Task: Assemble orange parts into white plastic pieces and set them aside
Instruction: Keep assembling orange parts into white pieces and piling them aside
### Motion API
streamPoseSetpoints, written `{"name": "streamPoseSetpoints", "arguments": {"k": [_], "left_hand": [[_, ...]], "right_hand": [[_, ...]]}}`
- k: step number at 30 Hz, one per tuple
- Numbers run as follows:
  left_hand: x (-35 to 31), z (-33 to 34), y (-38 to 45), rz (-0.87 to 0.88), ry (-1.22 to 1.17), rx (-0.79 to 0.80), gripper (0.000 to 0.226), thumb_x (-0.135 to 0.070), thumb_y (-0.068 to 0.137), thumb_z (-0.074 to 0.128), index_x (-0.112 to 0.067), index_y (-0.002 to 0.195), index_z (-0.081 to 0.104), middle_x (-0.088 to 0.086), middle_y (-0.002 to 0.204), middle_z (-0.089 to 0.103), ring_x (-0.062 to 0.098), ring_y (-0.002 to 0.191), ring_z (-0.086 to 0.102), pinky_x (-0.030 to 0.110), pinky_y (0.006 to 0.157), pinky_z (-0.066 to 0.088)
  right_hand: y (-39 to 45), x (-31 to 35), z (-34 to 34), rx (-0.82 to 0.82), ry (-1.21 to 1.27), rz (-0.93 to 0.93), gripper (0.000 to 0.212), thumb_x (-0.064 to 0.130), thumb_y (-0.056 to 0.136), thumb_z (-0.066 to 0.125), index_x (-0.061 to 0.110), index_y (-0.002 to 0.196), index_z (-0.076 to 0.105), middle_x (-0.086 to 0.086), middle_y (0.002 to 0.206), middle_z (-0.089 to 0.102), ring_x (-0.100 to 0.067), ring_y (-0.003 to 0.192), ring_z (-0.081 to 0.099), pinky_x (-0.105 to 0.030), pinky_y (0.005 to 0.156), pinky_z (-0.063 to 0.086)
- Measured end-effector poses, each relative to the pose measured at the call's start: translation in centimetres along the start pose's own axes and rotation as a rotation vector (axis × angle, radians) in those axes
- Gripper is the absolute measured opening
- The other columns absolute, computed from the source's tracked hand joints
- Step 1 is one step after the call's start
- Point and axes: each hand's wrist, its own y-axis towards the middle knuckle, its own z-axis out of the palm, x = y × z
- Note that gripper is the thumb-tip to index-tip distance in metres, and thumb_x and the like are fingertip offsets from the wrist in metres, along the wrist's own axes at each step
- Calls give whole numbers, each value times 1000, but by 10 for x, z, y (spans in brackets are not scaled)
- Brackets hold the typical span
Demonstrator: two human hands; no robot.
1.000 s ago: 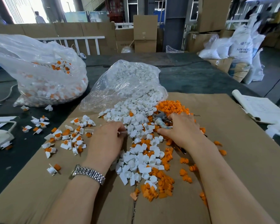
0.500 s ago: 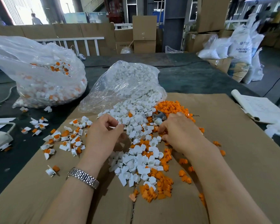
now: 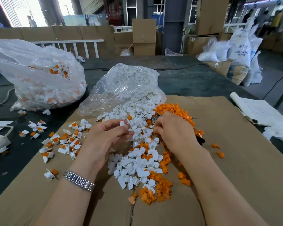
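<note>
A heap of white plastic pieces (image 3: 137, 167) spills from a clear bag (image 3: 126, 85) onto the cardboard sheet (image 3: 235, 160). Orange parts (image 3: 175, 110) lie heaped behind and right of it, with more orange parts (image 3: 155, 191) at its near end. My left hand (image 3: 108, 136) is raised over the heap's left edge and pinches one white piece (image 3: 122, 123) at its fingertips. My right hand (image 3: 173, 129) reaches palm-down into the heap where white meets orange, fingers curled and their tips hidden. Assembled white-and-orange pieces (image 3: 64, 141) lie scattered to the left.
A large clear bag of assembled pieces (image 3: 39, 82) stands at the back left. A dark tool end (image 3: 200, 139) sticks out from under my right hand. An open notebook (image 3: 258, 110) lies at the right edge. Loose orange parts (image 3: 219, 154) dot the cardboard.
My left hand has lifted off the heap and turned up with a white piece at its fingertips. My right hand has shifted slightly back towards the orange heap.
</note>
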Motion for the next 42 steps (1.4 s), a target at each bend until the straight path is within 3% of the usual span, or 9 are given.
{"name": "streamPoseSetpoints", "arguments": {"k": [4,8,12,19,28,31,34,37,42], "left_hand": [[-1,0,1,-51,-190,134,53,6,70,80,6,121,66,24,111,75,36,105,74,25,79,61],[1,0,2,-48,-224,180,51,12,71,76,9,121,64,28,113,73,39,108,73,26,80,61],[4,1,1,-19,-215,167,43,10,69,76,8,112,69,28,109,74,39,103,74,27,75,62],[1,8,-8,119,34,159,33,-10,67,84,-12,100,80,15,97,78,30,95,77,22,67,58],[5,16,-16,270,255,27,21,-11,75,84,-26,90,79,6,87,79,19,77,77,29,68,64],[3,16,-16,290,223,33,20,-15,77,84,-26,93,81,3,92,80,17,82,77,21,70,60],[-1,14,-14,231,66,103,32,-24,65,87,-21,96,82,9,99,80,23,92,77,21,77,58],[2,12,-12,207,-30,159,34,-20,63,87,-16,96,82,14,102,79,27,97,77,24,78,59],[2,11,-10,248,67,117,38,-29,63,89,-21,99,83,7,99,80,17,86,75,20,74,57]], "right_hand": [[2,5,-9,-87,424,20,15,30,97,62,21,101,74,4,102,62,-12,91,58,-29,81,49],[-2,10,-15,-44,882,68,9,22,95,67,15,97,73,1,81,73,-10,74,71,-26,74,58],[-5,13,-20,-33,1169,37,7,7,93,69,6,99,71,-5,82,75,-14,73,75,-22,69,59],[-7,17,-17,-56,1052,-85,11,14,88,76,19,97,73,6,89,74,-9,84,72,-27,79,60],[-9,29,-9,-138,790,-135,8,15,90,72,21,93,68,10,83,69,-5,80,66,-20,72,55],[-8,25,-12,-49,933,-83,11,17,90,73,22,100,70,7,87,70,-6,81,67,-17,72,55],[-9,17,-20,72,1025,-125,23,18,90,73,24,113,72,4,98,71,-7,92,68,-21,85,56],[-10,17,-23,60,1045,-145,23,11,91,72,19,112,74,3,100,73,-7,95,69,-23,90,56],[-10,19,-22,-8,993,-156,23,12,89,74,17,111,74,3,100,73,-8,95,69,-29,89,57]]}}
